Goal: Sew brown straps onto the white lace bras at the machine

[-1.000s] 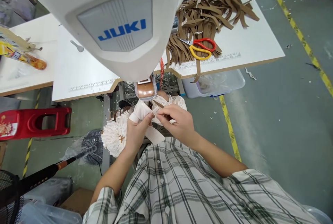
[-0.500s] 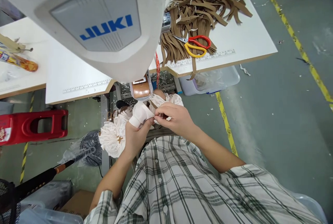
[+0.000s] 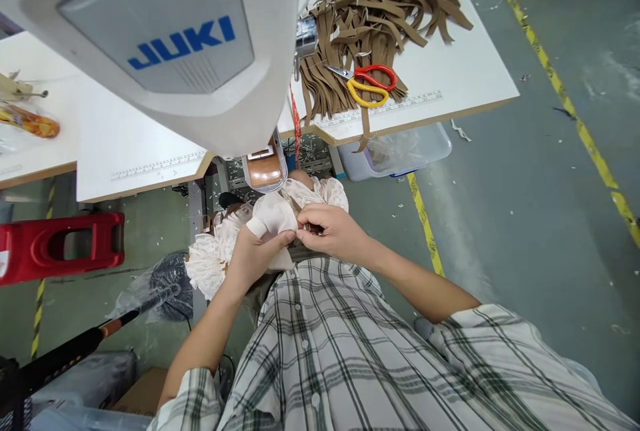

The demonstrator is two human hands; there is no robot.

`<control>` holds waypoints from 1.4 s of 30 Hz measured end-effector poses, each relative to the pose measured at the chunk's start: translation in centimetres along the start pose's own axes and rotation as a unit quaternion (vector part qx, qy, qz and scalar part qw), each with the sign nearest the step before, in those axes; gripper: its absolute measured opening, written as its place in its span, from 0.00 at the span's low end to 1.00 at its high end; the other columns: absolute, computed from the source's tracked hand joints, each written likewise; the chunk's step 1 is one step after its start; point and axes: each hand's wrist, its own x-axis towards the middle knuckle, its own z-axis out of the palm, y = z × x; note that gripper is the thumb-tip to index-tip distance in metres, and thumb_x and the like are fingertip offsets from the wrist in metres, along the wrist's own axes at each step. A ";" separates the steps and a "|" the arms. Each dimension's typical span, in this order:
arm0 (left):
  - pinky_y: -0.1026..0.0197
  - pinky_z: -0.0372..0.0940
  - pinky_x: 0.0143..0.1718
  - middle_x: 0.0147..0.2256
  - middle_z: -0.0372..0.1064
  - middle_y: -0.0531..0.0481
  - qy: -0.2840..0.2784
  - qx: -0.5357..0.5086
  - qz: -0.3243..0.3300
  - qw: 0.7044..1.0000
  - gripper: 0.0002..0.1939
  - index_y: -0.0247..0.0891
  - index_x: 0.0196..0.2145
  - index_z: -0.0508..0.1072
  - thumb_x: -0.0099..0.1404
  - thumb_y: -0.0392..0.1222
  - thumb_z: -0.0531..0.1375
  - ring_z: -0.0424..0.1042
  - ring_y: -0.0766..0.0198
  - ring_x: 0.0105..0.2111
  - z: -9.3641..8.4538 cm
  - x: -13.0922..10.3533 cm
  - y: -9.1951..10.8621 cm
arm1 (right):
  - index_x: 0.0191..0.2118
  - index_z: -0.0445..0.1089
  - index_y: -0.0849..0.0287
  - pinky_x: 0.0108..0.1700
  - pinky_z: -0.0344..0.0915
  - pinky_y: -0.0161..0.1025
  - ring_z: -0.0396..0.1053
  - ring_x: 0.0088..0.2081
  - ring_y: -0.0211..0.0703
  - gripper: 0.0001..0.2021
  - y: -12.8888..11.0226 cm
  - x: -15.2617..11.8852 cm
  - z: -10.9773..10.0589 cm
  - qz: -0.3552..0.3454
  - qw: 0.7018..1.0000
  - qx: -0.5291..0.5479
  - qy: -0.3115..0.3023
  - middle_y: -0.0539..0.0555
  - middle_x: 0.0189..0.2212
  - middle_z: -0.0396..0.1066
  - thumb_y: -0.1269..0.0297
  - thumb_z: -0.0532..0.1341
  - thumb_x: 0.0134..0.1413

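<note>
At the far left a red stool (image 3: 60, 246) stands on the floor, and below it a dark handle with an orange band (image 3: 75, 349) lies across clear plastic bags. The white sewing machine (image 3: 160, 37) fills the upper left, above the white table (image 3: 135, 151). Under the table's edge, in the person's lap, sits a bundle of cream lace fabric (image 3: 207, 261). The left hand (image 3: 253, 257) is closed around a folded piece of cream cloth (image 3: 273, 216), its thumb pressed on the cloth's lower edge. The right hand (image 3: 333, 234) meets it just beside, fingertips pinched on the same cloth where the two hands touch. The cloth is held between both hands, just below the machine's brown end piece (image 3: 264, 167) and above the plaid shirt (image 3: 340, 351). Farther right on the table lie brown strips (image 3: 380, 17) in a loose heap, with red and yellow scissors (image 3: 367, 81) resting on them. A clear plastic bin (image 3: 400, 151) sits under the table's right end, near a yellow floor line (image 3: 425, 224).
</note>
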 end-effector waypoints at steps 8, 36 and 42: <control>0.62 0.66 0.37 0.32 0.75 0.50 0.041 0.083 0.055 0.994 0.12 0.34 0.36 0.78 0.63 0.47 0.63 0.71 0.62 0.33 -0.9 0.3 0.4 | 0.39 0.74 0.58 0.32 0.61 0.34 0.66 0.29 0.36 0.08 0.2 0.2 -1.8 0.089 0.991 0.093 -0.021 0.51 0.32 0.73 0.62 0.60 0.59; 0.64 0.65 0.33 0.29 0.74 0.51 -0.035 0.022 -0.011 0.999 0.11 0.35 0.32 0.77 0.59 0.47 0.68 0.70 0.65 0.30 -1.3 1.4 1.8 | 0.31 0.73 0.61 0.27 0.46 0.34 0.50 0.23 0.31 0.09 -0.7 1.8 -3.2 0.172 0.962 0.176 -0.120 0.43 0.20 0.55 0.59 0.63 0.53; 0.64 0.64 0.32 0.25 0.70 0.52 -0.022 -0.031 -0.019 0.999 0.14 0.34 0.25 0.73 0.60 0.47 0.67 0.68 0.66 0.28 -0.7 2.0 1.1 | 0.32 0.74 0.61 0.30 0.51 0.34 0.56 0.26 0.33 0.12 -0.7 1.7 -3.0 0.174 0.963 0.181 -0.102 0.46 0.23 0.62 0.56 0.63 0.53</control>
